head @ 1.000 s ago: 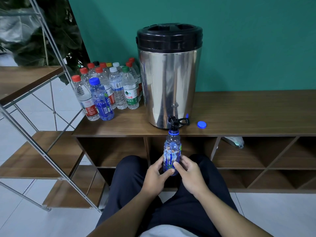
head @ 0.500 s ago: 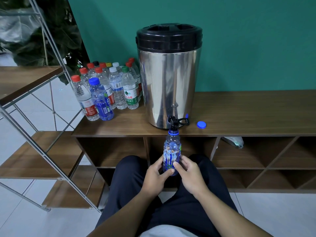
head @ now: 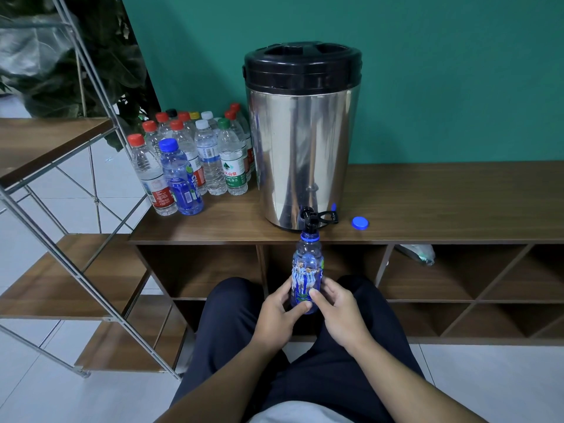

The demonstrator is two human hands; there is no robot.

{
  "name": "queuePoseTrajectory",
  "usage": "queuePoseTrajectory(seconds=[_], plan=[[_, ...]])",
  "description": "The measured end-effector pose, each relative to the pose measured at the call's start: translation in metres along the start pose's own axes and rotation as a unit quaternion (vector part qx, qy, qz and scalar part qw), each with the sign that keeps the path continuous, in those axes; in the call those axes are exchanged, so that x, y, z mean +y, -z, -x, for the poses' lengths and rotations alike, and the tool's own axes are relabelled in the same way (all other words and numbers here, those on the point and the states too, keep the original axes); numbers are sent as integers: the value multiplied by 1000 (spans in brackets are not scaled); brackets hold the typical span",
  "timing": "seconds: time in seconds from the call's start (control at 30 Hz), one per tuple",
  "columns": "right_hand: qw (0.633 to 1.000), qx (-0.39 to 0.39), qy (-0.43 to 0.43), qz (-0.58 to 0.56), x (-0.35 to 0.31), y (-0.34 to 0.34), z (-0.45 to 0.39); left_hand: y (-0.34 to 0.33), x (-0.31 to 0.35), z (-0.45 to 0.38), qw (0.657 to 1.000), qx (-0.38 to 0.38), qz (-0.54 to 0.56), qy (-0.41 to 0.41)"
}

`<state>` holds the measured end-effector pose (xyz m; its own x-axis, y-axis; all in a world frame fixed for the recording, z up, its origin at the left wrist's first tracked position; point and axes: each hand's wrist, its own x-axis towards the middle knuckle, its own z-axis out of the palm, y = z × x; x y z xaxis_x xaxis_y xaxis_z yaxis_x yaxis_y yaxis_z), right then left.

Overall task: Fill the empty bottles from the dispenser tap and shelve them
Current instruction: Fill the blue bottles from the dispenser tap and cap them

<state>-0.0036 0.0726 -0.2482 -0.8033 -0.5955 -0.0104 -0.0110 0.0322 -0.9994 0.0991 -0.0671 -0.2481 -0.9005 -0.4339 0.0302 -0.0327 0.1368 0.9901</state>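
So I'm holding the blue bottle (head: 306,277) upright right under the dispenser tap (head: 309,219), left hand (head: 279,314) and right hand (head: 340,309) both gripping its lower half. Its blue cap (head: 360,223) is sitting on the wooden cabinet (head: 442,203), beside the steel dispenser (head: 302,141).

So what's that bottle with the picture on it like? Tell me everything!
The blue bottle is see-through blue plastic, wrapped in a picture label showing figures in blue-and-white stripes. It has a blue ring round its neck and no cap on. It stands upright with its open mouth right under the black tap of the shiny dispenser. The left hand and the right hand hold its lower part from both sides, thumbs on the front. Its loose blue cap lies on the wooden shelf top.
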Motion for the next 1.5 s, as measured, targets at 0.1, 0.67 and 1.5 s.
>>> queuePoseTrajectory(seconds=[0.1, 0.67, 1.5], plan=[[1000, 3, -2, 1, -1, 0, 0, 0, 0, 0, 1000, -1, 1, -2], [1000, 10, 1, 2, 2, -1, -2, -1, 1, 0, 1000, -2, -3, -2], [1000, 5, 3, 0, 3, 0, -2, 0, 3, 2, 1000, 2, -9, -3]])
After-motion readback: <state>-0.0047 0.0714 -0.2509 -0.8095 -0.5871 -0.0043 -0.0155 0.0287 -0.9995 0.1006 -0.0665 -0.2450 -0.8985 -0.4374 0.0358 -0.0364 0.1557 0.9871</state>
